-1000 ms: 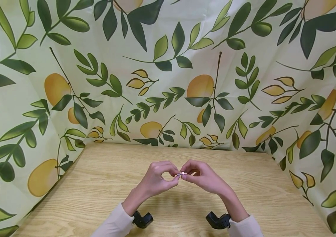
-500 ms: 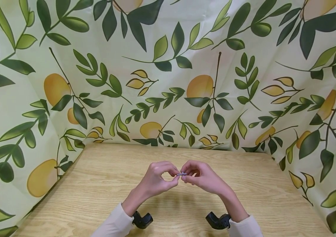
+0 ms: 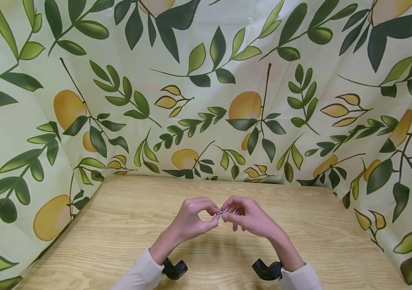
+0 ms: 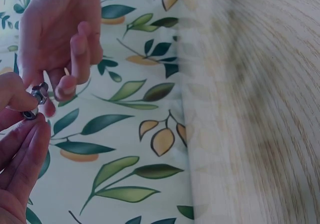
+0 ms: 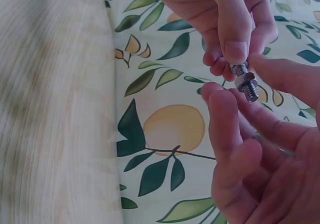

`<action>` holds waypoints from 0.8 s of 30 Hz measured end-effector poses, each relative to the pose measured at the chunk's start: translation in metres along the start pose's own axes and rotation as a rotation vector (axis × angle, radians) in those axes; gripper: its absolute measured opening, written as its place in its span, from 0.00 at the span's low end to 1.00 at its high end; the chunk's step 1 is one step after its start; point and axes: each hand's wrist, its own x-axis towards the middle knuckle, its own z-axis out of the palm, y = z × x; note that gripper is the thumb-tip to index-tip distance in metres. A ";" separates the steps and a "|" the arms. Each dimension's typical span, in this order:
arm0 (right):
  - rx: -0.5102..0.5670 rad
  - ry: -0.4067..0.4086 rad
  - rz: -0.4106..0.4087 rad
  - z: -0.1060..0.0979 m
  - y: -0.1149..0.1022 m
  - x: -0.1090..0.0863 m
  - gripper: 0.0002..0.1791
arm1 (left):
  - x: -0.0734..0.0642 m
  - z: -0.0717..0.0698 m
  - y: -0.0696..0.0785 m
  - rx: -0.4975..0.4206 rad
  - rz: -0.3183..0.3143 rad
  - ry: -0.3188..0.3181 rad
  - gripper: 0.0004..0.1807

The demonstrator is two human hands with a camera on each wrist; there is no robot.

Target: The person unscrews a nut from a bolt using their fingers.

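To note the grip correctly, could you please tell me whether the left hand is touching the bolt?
Touching. In the right wrist view, the left hand pinches the bolt near one end.

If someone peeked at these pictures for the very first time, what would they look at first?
Probably the big cream cloth printed with green leaves and orange fruits, behind and beside the pale wood-grain table. Next, over the table, a person's bare left hand pinches a shiny silver threaded metal bolt. A silver six-sided metal nut sits around it, close to the bare right hand.
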 end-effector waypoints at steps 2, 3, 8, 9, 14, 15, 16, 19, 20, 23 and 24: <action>-0.006 -0.003 -0.002 0.000 0.000 0.000 0.11 | 0.000 0.000 0.000 0.004 0.003 0.002 0.04; -0.007 -0.004 -0.003 0.000 0.000 0.000 0.10 | 0.000 0.000 0.000 0.005 0.003 0.001 0.04; 0.005 0.000 -0.017 -0.001 0.001 0.000 0.10 | 0.000 0.000 0.000 0.000 0.002 -0.003 0.02; 0.006 0.000 -0.020 0.000 0.001 0.000 0.10 | 0.000 0.000 0.000 -0.001 0.003 -0.004 0.02; -0.024 -0.005 -0.016 0.000 0.001 0.001 0.11 | 0.000 0.001 -0.001 -0.001 0.010 0.000 0.04; -0.029 -0.005 -0.015 0.000 0.002 0.001 0.10 | -0.001 0.001 -0.001 -0.001 0.010 0.002 0.04; -0.030 -0.005 -0.014 0.000 0.002 0.001 0.10 | -0.001 0.001 -0.001 -0.001 0.010 0.002 0.04; -0.015 0.002 -0.018 0.000 0.001 0.001 0.10 | -0.001 0.001 -0.001 -0.003 0.005 0.002 0.03; -0.008 0.004 -0.017 0.000 0.001 0.000 0.11 | -0.001 0.001 0.000 -0.003 0.004 0.001 0.03; -0.011 0.009 -0.011 0.001 0.001 0.000 0.12 | 0.000 0.001 0.000 0.003 0.003 0.002 0.03; -0.019 0.009 -0.009 0.001 0.001 0.000 0.11 | 0.000 0.001 0.000 0.006 0.004 0.003 0.04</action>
